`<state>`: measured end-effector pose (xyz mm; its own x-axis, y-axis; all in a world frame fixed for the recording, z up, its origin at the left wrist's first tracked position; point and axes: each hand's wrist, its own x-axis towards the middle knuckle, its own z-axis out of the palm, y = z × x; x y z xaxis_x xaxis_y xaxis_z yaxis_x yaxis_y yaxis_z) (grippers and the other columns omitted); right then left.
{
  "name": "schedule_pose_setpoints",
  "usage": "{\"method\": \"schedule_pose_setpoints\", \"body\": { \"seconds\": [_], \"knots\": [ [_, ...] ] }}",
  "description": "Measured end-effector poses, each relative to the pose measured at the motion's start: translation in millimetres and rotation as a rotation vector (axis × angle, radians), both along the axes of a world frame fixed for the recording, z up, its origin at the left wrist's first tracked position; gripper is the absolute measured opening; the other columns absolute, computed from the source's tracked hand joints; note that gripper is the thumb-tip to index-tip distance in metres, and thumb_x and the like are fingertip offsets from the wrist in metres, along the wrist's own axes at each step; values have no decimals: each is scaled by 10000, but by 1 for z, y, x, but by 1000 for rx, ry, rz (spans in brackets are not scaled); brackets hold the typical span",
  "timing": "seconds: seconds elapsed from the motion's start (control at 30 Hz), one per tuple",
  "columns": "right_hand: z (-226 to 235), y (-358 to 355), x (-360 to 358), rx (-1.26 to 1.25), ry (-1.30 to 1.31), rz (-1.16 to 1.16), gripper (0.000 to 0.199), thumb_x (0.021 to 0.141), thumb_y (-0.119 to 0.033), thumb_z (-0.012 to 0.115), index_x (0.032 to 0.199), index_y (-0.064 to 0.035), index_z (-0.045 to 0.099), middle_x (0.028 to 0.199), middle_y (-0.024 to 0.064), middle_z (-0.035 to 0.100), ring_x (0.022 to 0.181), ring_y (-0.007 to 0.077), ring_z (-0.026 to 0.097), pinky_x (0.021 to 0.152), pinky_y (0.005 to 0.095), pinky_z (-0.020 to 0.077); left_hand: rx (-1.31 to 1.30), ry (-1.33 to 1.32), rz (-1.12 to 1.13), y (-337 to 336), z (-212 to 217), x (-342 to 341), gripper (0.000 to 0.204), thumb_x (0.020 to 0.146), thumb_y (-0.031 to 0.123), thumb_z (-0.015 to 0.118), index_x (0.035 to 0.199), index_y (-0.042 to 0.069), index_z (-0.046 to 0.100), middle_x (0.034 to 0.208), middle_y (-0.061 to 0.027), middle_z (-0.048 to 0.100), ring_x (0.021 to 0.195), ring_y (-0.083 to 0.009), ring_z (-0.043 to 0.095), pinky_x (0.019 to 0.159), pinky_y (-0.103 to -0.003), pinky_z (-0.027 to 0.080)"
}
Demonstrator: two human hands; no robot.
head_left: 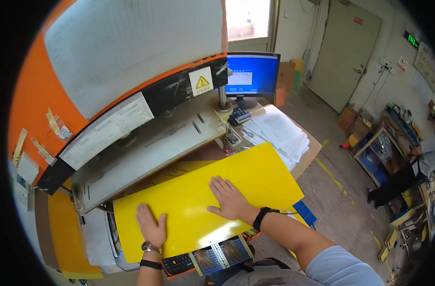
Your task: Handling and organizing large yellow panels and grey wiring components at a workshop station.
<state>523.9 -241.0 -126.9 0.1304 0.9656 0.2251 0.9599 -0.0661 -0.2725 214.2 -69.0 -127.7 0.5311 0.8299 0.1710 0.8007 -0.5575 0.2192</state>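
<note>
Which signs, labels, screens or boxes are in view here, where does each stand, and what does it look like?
Warning label: on the machine's black band, white square with a yellow triangle.
Printed chart: left along the same band, long white sheet.
Monitor: behind the machine, blue screen with a pale window.
Exit sign: high on the right wall, dark bar lit green.
Cardboard boxes: on the floor beyond the monitor, brown.

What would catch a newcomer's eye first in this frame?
A big yellow sheet lies at centre, both hands pressed flat on it: left hand, right hand. Behind it stands an orange machine with a grey bed, and a blue-lit monitor glows further back.
</note>
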Motion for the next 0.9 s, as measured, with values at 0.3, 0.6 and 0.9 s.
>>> {"method": "schedule_pose_setpoints", "body": {
  "seconds": [0.3, 0.6, 0.9],
  "knots": [
    [-9, -1, -11, -10, 47, 12, 923, 963, -610, 495, 1537, 85, 293, 1629, 259, 264, 1539, 376, 200, 1255, 477, 146, 10, 20, -223, -33, -1, 51, 820, 953, 417, 601, 1528, -87, 305, 1622, -279, 270, 1518, -418, 226, 1250, -482, 161],
    [-7, -11, -6, -59, 33, -61, 935, 974, -629, 443, 1552, 84, 260, 1646, 252, 225, 1555, 353, 156, 1265, 446, 110, 1, 29, -211, -34, 6, 67, 841, 949, 447, 601, 1534, -79, 302, 1628, -271, 261, 1521, -409, 226, 1252, -472, 158],
    [-16, -16, -12, -63, 12, -20, 925, 977, -610, 469, 1546, 90, 267, 1637, 266, 236, 1547, 370, 177, 1260, 457, 133, -10, 12, -327, -71, 10, 89, 815, 962, 443, 588, 1514, -95, 327, 1602, -282, 307, 1505, -429, 256, 1243, -500, 181]
  ]
}}
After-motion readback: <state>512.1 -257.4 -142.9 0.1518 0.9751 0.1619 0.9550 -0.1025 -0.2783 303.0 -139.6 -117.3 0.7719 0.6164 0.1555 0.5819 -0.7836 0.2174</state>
